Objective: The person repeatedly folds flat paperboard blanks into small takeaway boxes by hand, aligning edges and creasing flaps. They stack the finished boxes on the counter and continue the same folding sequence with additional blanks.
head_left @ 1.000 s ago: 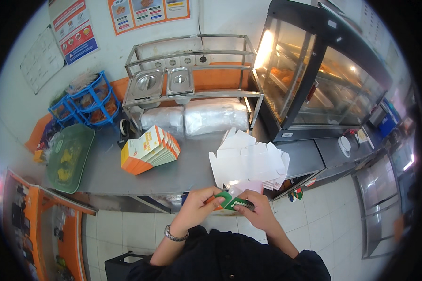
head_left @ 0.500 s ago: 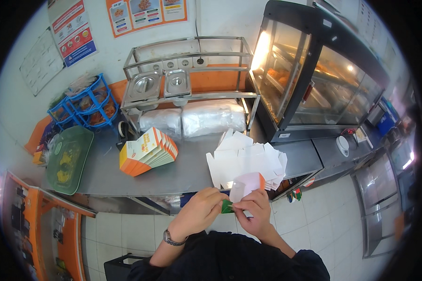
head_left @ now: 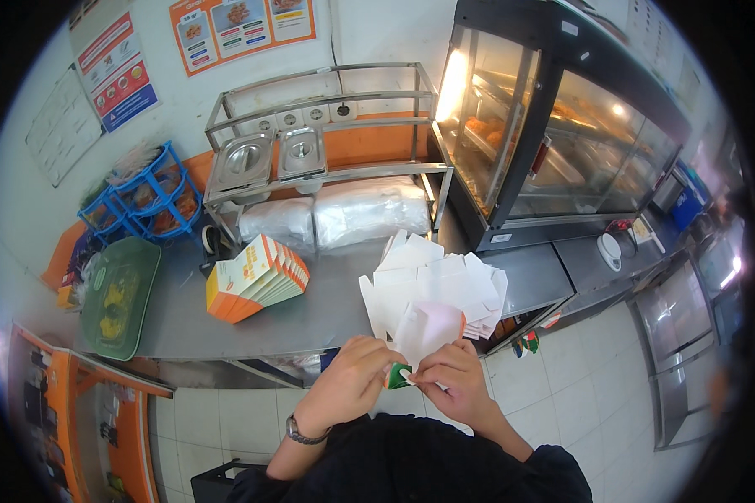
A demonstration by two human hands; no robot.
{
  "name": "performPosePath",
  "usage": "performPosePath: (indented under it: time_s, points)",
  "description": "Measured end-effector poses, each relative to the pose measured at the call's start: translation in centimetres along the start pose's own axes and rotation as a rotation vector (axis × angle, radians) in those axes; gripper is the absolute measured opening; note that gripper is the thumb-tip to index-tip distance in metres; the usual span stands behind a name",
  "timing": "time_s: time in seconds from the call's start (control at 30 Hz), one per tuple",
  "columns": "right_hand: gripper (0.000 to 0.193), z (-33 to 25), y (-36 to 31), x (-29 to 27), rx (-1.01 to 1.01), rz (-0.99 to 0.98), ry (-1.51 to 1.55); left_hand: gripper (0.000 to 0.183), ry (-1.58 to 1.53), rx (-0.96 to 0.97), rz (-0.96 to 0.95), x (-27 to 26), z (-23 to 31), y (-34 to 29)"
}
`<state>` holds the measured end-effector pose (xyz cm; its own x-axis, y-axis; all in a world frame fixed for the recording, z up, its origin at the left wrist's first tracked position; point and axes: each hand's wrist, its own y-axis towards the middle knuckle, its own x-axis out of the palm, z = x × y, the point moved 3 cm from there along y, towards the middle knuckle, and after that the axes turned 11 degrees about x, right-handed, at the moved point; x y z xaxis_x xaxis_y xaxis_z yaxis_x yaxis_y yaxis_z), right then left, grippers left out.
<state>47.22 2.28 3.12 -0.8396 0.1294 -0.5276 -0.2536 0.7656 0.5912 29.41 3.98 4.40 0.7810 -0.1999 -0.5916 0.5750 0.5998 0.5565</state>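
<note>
Both hands hold one small food carton (head_left: 429, 329) at the counter's front edge, white inside with an orange rim and a green bottom part. My left hand (head_left: 349, 377), with a watch on its wrist, pinches the green end. With its fingers closed, my right hand (head_left: 456, 379) grips the other side, and a small white flap shows between the hands. Just beyond lies a loose pile of flat white carton blanks (head_left: 436, 281). Left of it, a nested stack of folded orange, yellow and white cartons (head_left: 257, 279) rests on its side.
A green tray (head_left: 122, 295) and blue tiered baskets (head_left: 161, 191) stand at the left. At the back, a metal rack (head_left: 327, 176) holds lidded steel pans above clear plastic bundles (head_left: 369, 211). A lit glass food warmer (head_left: 554, 142) and a white scale (head_left: 609, 251) are at the right.
The carton and both hands have shifted slightly left in view, and the carton's green end shows more, with a white flap beside it. The whole scene has tilted a little with the head.
</note>
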Motion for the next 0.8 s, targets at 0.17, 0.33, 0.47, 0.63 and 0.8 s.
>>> performPosePath:
  time_s: [0.17,0.33,0.47,0.63,0.8]
  points:
    - [0.015,0.5,0.3,-0.1,0.052,-0.065,-0.036,0.027,-0.016,0.061,-0.039,0.4,0.3,0.6]
    - [0.007,2.0,0.1,0.4,0.4,-0.159,0.31,0.024,-0.017,0.032,-0.106,0.7,0.1,1.1]
    - [0.011,3.7,-0.7,1.2,0.622,-0.327,0.614,0.028,-0.114,-0.025,-0.038,0.9,-0.1,1.2]
    - [0.017,6.0,-1.1,1.5,0.707,-0.194,1.058,0.037,-0.192,-0.142,0.137,-0.2,-2.3,1.1]
    - [0.02,6.7,0.1,2.9,0.747,0.135,1.077,0.036,-0.666,-0.451,0.275,0.4,-5.2,0.0]
